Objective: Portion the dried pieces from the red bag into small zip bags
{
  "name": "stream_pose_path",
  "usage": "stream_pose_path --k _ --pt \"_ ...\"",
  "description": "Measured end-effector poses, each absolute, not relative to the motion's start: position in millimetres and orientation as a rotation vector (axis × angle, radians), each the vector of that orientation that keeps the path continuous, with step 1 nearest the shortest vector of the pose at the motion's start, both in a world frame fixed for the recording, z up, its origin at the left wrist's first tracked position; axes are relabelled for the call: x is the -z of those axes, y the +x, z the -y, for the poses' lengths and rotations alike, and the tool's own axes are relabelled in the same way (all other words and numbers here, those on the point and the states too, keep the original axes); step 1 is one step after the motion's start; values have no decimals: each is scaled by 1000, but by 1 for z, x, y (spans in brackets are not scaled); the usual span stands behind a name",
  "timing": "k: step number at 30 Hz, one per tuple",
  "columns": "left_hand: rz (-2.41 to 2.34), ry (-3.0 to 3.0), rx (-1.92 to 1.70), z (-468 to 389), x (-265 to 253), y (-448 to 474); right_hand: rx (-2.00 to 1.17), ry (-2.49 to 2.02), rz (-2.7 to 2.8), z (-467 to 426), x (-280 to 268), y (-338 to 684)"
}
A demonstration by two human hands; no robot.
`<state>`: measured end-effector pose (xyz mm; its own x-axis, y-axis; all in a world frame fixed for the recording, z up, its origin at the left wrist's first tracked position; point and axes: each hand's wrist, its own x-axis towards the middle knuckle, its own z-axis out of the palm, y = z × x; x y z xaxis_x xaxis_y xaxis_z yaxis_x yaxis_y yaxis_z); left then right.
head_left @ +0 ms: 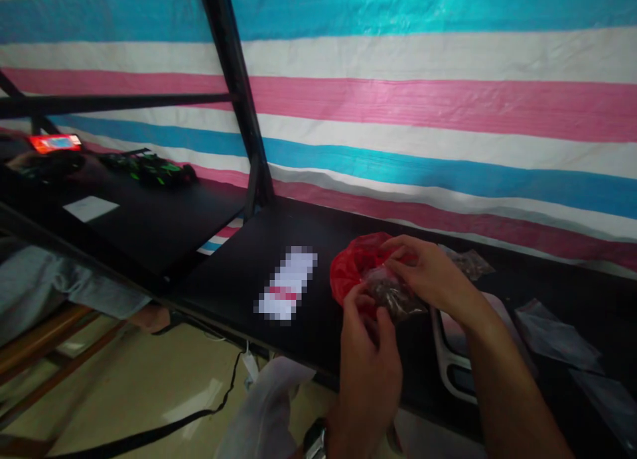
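Note:
A small clear plastic bag (pixel 398 298) with dark little pieces inside lies between my hands; the pieces are too small to name. My right hand (pixel 430 276) pinches its upper edge from the far side. Curled at its near left edge, my left hand (pixel 371 346) has thumb and fingers closed on the bag. Behind and left of it a crumpled red plastic bag (pixel 351 263) rests on the black table (pixel 308 230), partly under my fingers. Just right of the hands sits a white digital scale (pixel 448 373), partly hidden by my right forearm.
Another filled clear bag (pixel 470 263) lies behind my right wrist. Flat clear bags (pixel 557 333) are at the right. A blurred-out white paper (pixel 287 283) lies left of the hands. Leftward are a black-green toy car (pixel 162 169), a white card (pixel 91 209) and a seated person's leg (pixel 94 276).

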<state>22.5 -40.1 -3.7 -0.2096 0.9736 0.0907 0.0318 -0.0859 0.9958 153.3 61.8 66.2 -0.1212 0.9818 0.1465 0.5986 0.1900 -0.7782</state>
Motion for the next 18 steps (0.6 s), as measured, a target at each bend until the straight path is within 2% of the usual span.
stream_pose_path --k 6,9,12,18 --pt "-1154 681 -1296 48 -1 47 -757 -1499 1817 -64 -57 171" --pt "-1114 582 -1260 50 -1 52 -807 -1559 1851 -62 -55 165" --pt "-1081 528 -1275 52 0 54 -704 -1609 1841 -61 -54 154" --pt "-1070 504 -1301 58 4 57 -749 -1528 1856 -62 -49 149"
